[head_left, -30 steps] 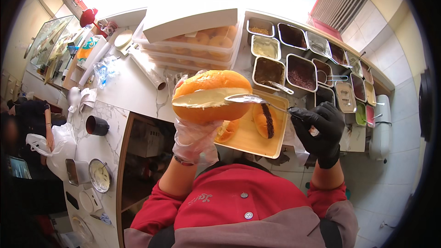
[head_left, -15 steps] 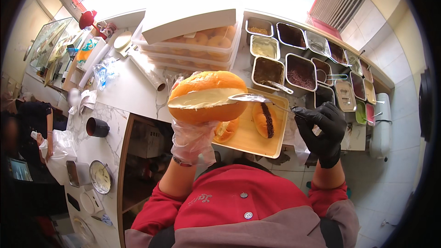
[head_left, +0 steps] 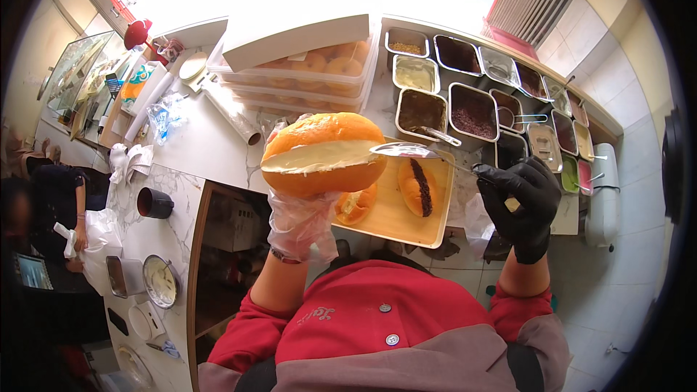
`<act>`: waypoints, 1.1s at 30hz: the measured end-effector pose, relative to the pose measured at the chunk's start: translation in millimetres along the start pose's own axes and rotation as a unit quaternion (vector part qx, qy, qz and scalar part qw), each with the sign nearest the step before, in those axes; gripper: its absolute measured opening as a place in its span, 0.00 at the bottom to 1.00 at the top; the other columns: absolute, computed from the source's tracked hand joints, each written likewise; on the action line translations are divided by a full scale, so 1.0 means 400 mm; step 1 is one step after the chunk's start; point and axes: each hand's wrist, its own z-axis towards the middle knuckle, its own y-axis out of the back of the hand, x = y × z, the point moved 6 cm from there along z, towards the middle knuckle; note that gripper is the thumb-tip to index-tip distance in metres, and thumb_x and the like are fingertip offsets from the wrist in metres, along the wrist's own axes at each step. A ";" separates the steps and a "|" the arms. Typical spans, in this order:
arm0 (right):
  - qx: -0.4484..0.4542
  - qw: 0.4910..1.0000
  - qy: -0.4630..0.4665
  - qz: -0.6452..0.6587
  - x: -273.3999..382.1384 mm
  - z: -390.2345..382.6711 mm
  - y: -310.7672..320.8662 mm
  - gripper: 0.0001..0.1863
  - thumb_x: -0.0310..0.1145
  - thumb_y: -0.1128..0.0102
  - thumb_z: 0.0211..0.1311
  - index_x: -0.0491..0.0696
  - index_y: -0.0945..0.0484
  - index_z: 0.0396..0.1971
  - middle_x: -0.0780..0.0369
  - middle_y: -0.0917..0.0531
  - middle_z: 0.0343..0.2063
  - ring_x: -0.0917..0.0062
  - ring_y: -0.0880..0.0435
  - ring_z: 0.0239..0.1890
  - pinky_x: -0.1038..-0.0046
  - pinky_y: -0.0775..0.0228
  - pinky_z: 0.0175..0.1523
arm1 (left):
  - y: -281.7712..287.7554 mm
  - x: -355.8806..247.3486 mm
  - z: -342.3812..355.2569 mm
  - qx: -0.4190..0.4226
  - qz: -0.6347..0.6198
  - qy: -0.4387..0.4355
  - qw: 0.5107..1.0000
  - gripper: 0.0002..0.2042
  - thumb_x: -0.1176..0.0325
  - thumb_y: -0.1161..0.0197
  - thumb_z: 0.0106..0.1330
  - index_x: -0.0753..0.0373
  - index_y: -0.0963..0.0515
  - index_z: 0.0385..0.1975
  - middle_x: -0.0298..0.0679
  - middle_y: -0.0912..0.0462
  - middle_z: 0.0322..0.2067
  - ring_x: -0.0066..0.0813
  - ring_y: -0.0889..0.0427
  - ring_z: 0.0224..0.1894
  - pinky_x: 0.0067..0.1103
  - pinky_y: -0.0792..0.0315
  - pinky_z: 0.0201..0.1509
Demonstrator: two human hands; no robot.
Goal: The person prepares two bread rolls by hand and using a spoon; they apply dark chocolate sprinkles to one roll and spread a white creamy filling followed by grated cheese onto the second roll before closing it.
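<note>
A golden bun [head_left: 324, 127], slit along its side and lined with pale cream [head_left: 319, 157], is held up by my left hand [head_left: 298, 221] in a clear plastic glove. The fingers are wrapped round its underside and back, partly hidden by it. My right hand [head_left: 521, 199], in a black glove, pinches the handle of a metal spoon [head_left: 406, 150]. The spoon's bowl reaches the right end of the slit. Beneath lies a wooden-coloured tray [head_left: 385, 230] with two filled buns: one with a dark filling [head_left: 417, 187], another with a pale filling [head_left: 354, 205] partly behind my left hand.
Metal containers of fillings [head_left: 473, 112] stand in rows at the back right. Stacked clear boxes of buns [head_left: 290, 81] are at the back. On the left counter are a black cup [head_left: 155, 203] and a bowl of cream [head_left: 160, 281]. Another person [head_left: 54, 196] is at far left.
My right hand has drawn the spoon a little to the right along the slit. The bun has shifted slightly left. The person at far left has moved a hand at the white bag.
</note>
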 end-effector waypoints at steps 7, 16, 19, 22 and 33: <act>0.003 1.000 0.009 -0.010 0.001 -0.002 0.008 0.14 0.25 0.28 0.37 0.52 0.16 0.29 0.70 0.26 0.13 0.81 0.31 0.15 0.76 0.46 0.24 | -0.007 -0.008 -0.007 -0.023 0.016 -0.025 0.999 0.46 0.79 0.24 0.42 0.56 0.44 0.63 0.38 0.34 0.57 0.36 0.31 0.58 0.34 0.32 0.62; 0.021 0.998 0.044 -0.028 0.013 -0.002 0.004 0.15 0.24 0.28 0.37 0.54 0.15 0.30 0.70 0.28 0.13 0.80 0.33 0.15 0.76 0.46 0.23 | -0.009 -0.008 -0.009 -0.003 -0.012 -0.018 1.000 0.45 0.80 0.25 0.42 0.55 0.44 0.63 0.38 0.33 0.57 0.37 0.32 0.59 0.35 0.32 0.63; -0.004 0.999 0.030 -0.032 0.009 -0.001 0.014 0.15 0.24 0.28 0.37 0.53 0.16 0.30 0.70 0.28 0.12 0.80 0.33 0.15 0.77 0.46 0.23 | -0.009 -0.008 -0.018 -0.005 -0.004 -0.023 1.000 0.45 0.81 0.26 0.43 0.55 0.44 0.63 0.39 0.33 0.57 0.37 0.31 0.59 0.35 0.32 0.62; 0.005 0.999 0.043 -0.018 0.017 0.010 0.001 0.14 0.24 0.28 0.38 0.53 0.16 0.29 0.70 0.29 0.12 0.80 0.33 0.15 0.77 0.46 0.23 | 0.002 0.002 -0.026 0.000 0.002 -0.003 1.000 0.43 0.81 0.28 0.46 0.56 0.44 0.64 0.40 0.33 0.57 0.37 0.31 0.59 0.35 0.32 0.62; -0.008 1.000 0.004 0.003 0.024 0.017 0.008 0.10 0.25 0.29 0.40 0.52 0.15 0.27 0.71 0.29 0.10 0.81 0.32 0.13 0.78 0.46 0.23 | -0.008 0.002 -0.034 -0.041 -0.034 0.069 0.996 0.46 0.81 0.27 0.46 0.53 0.47 0.64 0.37 0.37 0.59 0.34 0.33 0.60 0.32 0.30 0.61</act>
